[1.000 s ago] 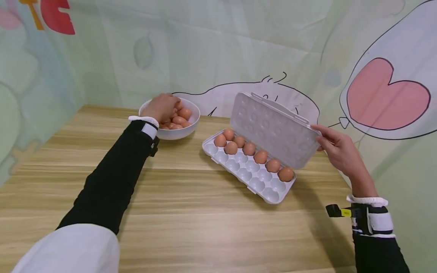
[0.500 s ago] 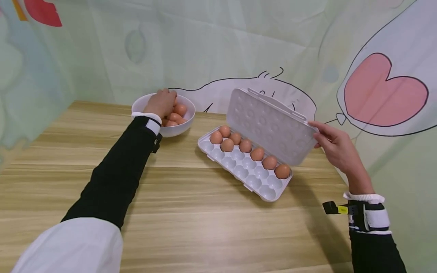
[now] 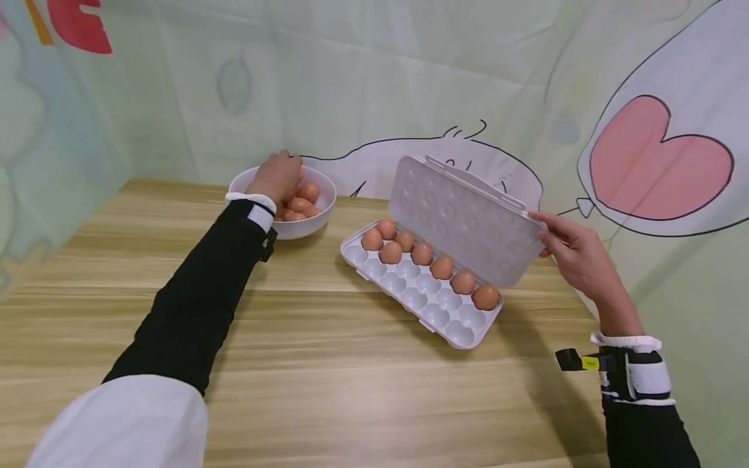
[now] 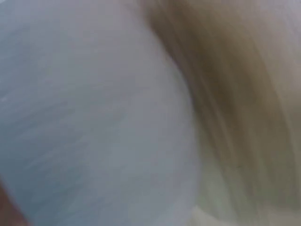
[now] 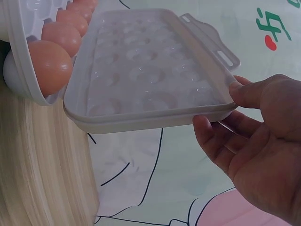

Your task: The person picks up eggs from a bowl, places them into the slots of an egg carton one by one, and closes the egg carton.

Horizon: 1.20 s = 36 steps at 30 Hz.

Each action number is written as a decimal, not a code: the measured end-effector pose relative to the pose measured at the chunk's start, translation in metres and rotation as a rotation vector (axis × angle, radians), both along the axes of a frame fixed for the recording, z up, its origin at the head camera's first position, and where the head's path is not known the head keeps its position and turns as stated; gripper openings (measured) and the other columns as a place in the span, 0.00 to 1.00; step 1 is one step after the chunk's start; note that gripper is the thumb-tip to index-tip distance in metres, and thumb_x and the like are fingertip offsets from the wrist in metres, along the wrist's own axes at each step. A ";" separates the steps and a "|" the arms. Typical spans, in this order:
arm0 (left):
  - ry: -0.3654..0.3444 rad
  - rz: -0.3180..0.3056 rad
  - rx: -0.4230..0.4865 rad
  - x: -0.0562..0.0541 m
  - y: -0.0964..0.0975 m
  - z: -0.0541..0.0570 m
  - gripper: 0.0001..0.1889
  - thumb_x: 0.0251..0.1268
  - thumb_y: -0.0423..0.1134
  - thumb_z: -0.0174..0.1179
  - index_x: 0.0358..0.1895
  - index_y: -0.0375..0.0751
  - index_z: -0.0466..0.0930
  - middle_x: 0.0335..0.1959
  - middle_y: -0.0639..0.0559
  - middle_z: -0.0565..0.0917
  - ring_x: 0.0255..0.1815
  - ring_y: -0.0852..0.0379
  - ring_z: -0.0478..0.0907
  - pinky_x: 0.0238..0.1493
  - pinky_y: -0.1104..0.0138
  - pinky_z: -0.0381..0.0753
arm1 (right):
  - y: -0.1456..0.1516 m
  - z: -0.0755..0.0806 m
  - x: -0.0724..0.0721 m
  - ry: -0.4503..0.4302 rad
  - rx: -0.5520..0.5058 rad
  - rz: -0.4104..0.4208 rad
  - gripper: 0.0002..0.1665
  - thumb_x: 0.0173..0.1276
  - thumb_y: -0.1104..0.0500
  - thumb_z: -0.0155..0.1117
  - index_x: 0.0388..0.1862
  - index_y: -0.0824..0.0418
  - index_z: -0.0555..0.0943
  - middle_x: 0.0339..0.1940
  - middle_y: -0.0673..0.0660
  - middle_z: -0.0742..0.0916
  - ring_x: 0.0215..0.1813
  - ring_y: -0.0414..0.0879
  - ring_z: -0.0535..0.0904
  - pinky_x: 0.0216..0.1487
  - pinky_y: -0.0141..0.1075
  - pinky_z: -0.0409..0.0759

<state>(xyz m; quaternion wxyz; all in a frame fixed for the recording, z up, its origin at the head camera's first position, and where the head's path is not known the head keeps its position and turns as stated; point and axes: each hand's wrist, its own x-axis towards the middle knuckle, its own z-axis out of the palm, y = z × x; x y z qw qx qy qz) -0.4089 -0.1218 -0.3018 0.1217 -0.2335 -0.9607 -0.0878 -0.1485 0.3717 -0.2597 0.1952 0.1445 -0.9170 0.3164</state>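
My left hand (image 3: 275,177) reaches down into a white bowl (image 3: 318,224) of brown eggs (image 3: 300,205), at the back left in the head view. Its fingertips are hidden among the eggs, so whether they grip one cannot be seen. The left wrist view is blurred, mostly filled by the bowl's pale wall (image 4: 108,113). To the right, a white egg tray (image 3: 424,318) holds several eggs, mainly along its hinge-side row. My right hand (image 3: 579,257) pinches the corner of the tray's raised lid (image 3: 462,218); in the right wrist view thumb and fingers clasp that lid corner.
The tray and bowl stand on a wooden table (image 3: 304,364), with bare wood in front of both. A printed cloth (image 3: 363,78) hangs close behind the table's back edge and along the sides.
My left hand has shifted slightly within the bowl, its fingers lower among the eggs. The right hand keeps the lid raised. The head view has moved a little.
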 end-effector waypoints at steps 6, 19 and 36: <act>-0.126 -0.045 0.319 0.010 -0.003 0.028 0.12 0.75 0.32 0.50 0.54 0.30 0.78 0.47 0.36 0.77 0.48 0.41 0.70 0.52 0.53 0.70 | 0.000 0.000 0.001 -0.006 -0.001 -0.003 0.23 0.81 0.67 0.52 0.73 0.65 0.75 0.57 0.70 0.83 0.39 0.40 0.80 0.39 0.20 0.76; -0.284 -0.185 0.533 0.071 0.024 0.064 0.28 0.72 0.51 0.60 0.67 0.38 0.73 0.58 0.42 0.78 0.58 0.46 0.73 0.60 0.55 0.73 | 0.005 0.000 0.000 -0.016 0.011 -0.029 0.24 0.82 0.67 0.52 0.73 0.65 0.74 0.58 0.71 0.83 0.39 0.38 0.80 0.38 0.20 0.76; -0.317 -0.468 0.617 0.145 0.115 0.017 0.18 0.67 0.42 0.63 0.57 0.39 0.83 0.47 0.50 0.84 0.48 0.53 0.81 0.50 0.62 0.79 | 0.005 -0.004 -0.004 0.012 0.008 0.000 0.23 0.81 0.68 0.53 0.72 0.65 0.75 0.57 0.69 0.84 0.40 0.39 0.80 0.40 0.20 0.76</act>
